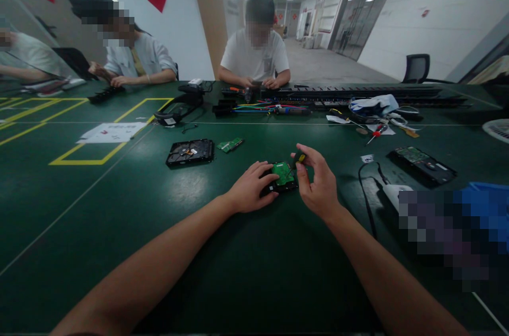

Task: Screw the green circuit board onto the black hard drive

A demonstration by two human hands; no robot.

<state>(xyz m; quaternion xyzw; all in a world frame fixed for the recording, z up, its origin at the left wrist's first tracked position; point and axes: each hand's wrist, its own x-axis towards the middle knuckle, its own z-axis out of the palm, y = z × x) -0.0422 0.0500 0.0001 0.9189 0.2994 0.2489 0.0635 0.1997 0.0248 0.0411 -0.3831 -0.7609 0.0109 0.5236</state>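
Note:
In front of me a hard drive (283, 173) lies on the green table with its green circuit board facing up. My left hand (251, 187) grips it from the left, fingers over the board's edge and thumb along the near side. Between the thumb and fingers of my right hand (320, 185) is a screwdriver (300, 158), its short dark handle marked yellow. Its tip points down at the board's right side; whether it sits in a screw is too small to tell. Beyond my left hand lie another hard drive (190, 152) and a loose green circuit board (230, 145).
On the right are a third hard drive (423, 165), a black strap (368, 203) and a red-handled screwdriver (376, 134). Farther back lie colored cables (254, 108), long black strips (358, 93) and a dark headset (178, 108). Several people sit across the table.

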